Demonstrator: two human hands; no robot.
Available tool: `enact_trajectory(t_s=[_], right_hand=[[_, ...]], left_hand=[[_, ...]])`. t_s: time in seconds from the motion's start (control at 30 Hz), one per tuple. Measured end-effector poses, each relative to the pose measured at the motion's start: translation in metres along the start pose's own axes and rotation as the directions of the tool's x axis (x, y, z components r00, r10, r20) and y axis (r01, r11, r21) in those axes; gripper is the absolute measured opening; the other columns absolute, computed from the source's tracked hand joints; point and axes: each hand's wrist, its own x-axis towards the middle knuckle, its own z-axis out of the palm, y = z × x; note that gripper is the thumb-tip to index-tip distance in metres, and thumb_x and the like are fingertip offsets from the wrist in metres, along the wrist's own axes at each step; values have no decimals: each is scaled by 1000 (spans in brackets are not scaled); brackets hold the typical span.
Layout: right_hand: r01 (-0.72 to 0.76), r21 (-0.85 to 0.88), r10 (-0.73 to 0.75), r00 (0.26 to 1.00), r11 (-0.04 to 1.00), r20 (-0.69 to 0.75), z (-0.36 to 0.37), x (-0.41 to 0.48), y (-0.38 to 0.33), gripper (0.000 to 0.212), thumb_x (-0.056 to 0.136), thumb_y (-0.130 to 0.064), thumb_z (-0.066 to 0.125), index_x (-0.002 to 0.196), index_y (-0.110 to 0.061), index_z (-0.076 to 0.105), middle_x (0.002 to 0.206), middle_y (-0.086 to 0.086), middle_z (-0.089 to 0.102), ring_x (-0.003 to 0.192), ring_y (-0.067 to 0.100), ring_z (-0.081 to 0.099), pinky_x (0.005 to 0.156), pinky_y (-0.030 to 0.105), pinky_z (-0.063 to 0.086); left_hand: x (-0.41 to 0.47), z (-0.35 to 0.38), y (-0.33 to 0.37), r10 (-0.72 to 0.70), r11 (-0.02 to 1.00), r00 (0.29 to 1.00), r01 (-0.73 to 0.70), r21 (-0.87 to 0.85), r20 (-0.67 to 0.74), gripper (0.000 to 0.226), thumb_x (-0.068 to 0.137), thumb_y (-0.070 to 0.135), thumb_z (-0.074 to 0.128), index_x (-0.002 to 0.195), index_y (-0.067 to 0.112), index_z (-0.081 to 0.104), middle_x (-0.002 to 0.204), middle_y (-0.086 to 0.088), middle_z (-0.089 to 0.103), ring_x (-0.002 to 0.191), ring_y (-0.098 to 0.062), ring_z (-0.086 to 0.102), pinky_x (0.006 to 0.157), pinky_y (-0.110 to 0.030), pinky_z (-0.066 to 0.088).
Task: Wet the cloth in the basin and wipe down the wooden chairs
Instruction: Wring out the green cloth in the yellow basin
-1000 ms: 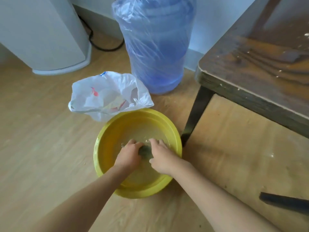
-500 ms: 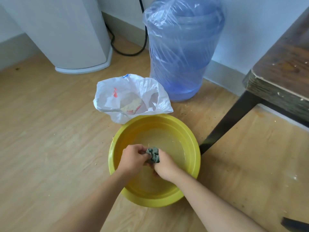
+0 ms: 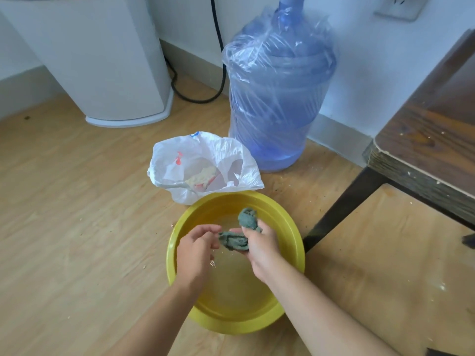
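Observation:
A yellow basin [image 3: 290,227] with shallow water stands on the wooden floor. Above it my right hand [image 3: 262,249] grips a wet, bunched grey-green cloth [image 3: 235,240]; one end sticks up past my fingers. My left hand [image 3: 196,250] is just left of the cloth, fingers curled and apart, barely touching or just off it. A dark wooden chair seat [image 3: 431,140] with a black metal leg [image 3: 341,209] stands to the right.
A white plastic bag [image 3: 200,165] lies right behind the basin. A large blue water bottle [image 3: 277,98] wrapped in film stands by the wall. A white appliance base [image 3: 102,62] and black cable [image 3: 221,62] are at the back left.
Both hands have lifted the cloth out of the water. My left hand has loosened from it, while the right keeps hold. The view has tilted up.

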Motion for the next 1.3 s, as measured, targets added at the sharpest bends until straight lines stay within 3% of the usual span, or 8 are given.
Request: enact_trajectory(t_s=[0.17,0.23,0.33,0.4,0.6,0.93,1.07,1.3], right_hand=[[-119,117,103,985,986,135,1,-7,-16,36,87,7,46,107,-11,68,85,13,65,74,30,63,73,43,59],[-218,187,185,966,958,179,1,-9,-17,14,81,-15,58,89,-11,70,74,7,56,59,22,55,63,33,49],[-225,101,212,969,969,122,5,-7,-20,54,73,-70,69,58,-20,55,55,-2,47,49,17,43,54,29,36],[-170,-48,170,985,984,16,7,-3,-18,57,75,-72,69,58,-20,52,51,-5,47,48,16,45,50,29,38],[-79,-30,81,994,996,75,8,-9,-13,21,99,-23,61,119,-15,60,91,14,72,39,13,38,38,23,34],[-152,33,154,985,988,-78,3,-4,-22,47,85,-48,70,60,-16,47,45,-1,38,33,16,30,37,20,23],[-129,-9,126,981,992,-144,3,-2,-21,32,85,-37,64,65,-15,52,59,1,48,51,26,55,45,25,34],[-117,-150,106,991,982,-81,-2,-9,-29,34,85,-45,61,72,-14,56,58,3,49,45,21,47,49,27,42]], left_hand=[[7,8,11,-122,991,991,125,-43,63,29,90,25,52,111,23,73,112,-4,72,96,-24,69,82,-44,56],[8,14,13,-293,951,952,299,-75,87,32,98,30,47,115,16,70,116,-7,69,98,-28,69,86,-46,58],[2,20,18,-544,767,802,595,-240,247,45,98,42,45,114,6,66,117,-19,68,98,-39,70,89,-50,58],[-3,23,19,-584,680,737,673,-292,340,51,99,46,42,114,2,64,113,-23,69,94,-41,71,82,-49,59],[-8,24,14,-613,702,738,673,-236,282,42,97,39,46,94,3,66,93,-20,73,90,-39,72,86,-46,59],[-2,32,22,-563,710,765,641,-290,313,45,102,34,41,118,-1,63,112,-25,71,90,-40,69,79,-45,59],[-6,36,22,-554,736,770,631,-247,317,40,100,33,46,114,-2,60,102,-22,69,77,-35,69,65,-40,60],[-6,34,26,-561,757,758,633,-164,334,38,99,34,45,106,2,66,100,-22,73,91,-38,71,83,-44,59]])
